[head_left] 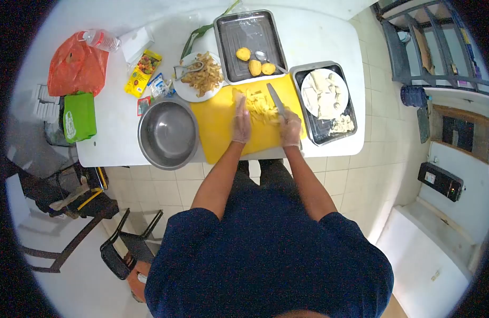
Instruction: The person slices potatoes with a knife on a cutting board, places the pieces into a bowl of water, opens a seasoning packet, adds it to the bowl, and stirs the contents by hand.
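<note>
My right hand (290, 129), in a clear plastic glove, is closed around the handle of a knife (276, 99). Its blade points up and to the left, over the right side of a pile of cut yellow potato pieces (261, 107). The pieces lie on a yellow cutting board (215, 132). At the pile's left edge is my left hand (241, 124), also gloved and slightly blurred, its fingers stretched forward. Whether it touches the pieces is hard to see. Behind the board, a dark tray (247, 32) holds a spoon (261, 55) and several peeled potatoes (255, 67).
Left of the board stand a steel bowl (168, 133) and a white plate (183, 91) with peelings (203, 79). On the right, another tray (314, 127) carries a plate of pale pieces (325, 95). Packets, a red bag (77, 66) and a plastic bottle (101, 40) occupy the left side.
</note>
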Tool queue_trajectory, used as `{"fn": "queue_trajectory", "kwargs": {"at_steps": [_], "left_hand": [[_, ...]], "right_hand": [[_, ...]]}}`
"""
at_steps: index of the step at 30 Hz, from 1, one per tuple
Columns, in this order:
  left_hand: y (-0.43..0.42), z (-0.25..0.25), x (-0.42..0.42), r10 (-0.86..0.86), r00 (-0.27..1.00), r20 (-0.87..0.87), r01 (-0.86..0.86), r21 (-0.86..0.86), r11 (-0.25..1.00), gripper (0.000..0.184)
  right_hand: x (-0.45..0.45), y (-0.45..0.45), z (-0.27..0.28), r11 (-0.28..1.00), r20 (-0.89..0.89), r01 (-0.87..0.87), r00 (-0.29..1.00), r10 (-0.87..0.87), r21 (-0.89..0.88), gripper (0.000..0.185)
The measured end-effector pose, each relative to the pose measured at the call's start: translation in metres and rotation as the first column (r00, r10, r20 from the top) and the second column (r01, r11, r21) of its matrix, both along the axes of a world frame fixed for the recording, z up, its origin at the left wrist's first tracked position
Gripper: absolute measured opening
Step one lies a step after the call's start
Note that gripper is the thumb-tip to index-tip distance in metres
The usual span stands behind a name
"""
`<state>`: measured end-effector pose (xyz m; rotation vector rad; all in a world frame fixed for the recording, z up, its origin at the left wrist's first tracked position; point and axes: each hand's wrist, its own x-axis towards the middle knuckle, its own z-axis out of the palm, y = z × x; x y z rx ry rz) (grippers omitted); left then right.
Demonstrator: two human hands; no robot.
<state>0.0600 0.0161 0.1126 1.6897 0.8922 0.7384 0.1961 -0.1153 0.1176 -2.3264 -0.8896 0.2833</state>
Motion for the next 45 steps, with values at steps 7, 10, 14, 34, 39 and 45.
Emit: {"fn": "queue_trajectory", "kwargs": {"at_steps": [7, 10, 14, 34, 39, 45], "left_hand": [[0.019, 0.004, 0.003, 0.004, 0.997, 0.073, -0.016, 0.162, 0.987, 0.057], [0.033, -0.017, 0.012, -0.069, 0.995, 0.075, 0.052, 0.21, 0.976, 0.053], [0.044, -0.038, 0.017, -0.088, 0.996, -0.029, 0.092, 0.251, 0.964, 0.048], [0.029, -0.026, 0.02, -0.131, 0.984, -0.119, 0.163, 0.314, 0.935, 0.051], [0.018, -0.042, 0.032, -0.065, 0.994, 0.092, 0.037, 0.282, 0.959, 0.05], [0.01, -0.04, 0.034, 0.004, 0.989, 0.149, -0.024, 0.136, 0.99, 0.051]], "right_hand": [[-0.021, 0.025, -0.006, 0.97, -0.096, -0.182, 0.975, 0.199, 0.163, 0.055], [-0.034, 0.032, -0.024, 0.971, -0.148, -0.178, 0.968, 0.202, 0.161, 0.064], [-0.038, 0.038, -0.028, 0.972, -0.07, -0.208, 0.974, 0.217, 0.111, 0.076], [-0.025, 0.076, -0.024, 0.971, 0.058, -0.184, 0.982, 0.177, 0.153, 0.056], [-0.022, 0.08, -0.022, 0.95, 0.009, -0.222, 0.974, 0.226, 0.219, 0.055], [-0.025, 0.089, -0.016, 0.906, -0.178, -0.22, 0.938, 0.299, 0.361, 0.054]]}}
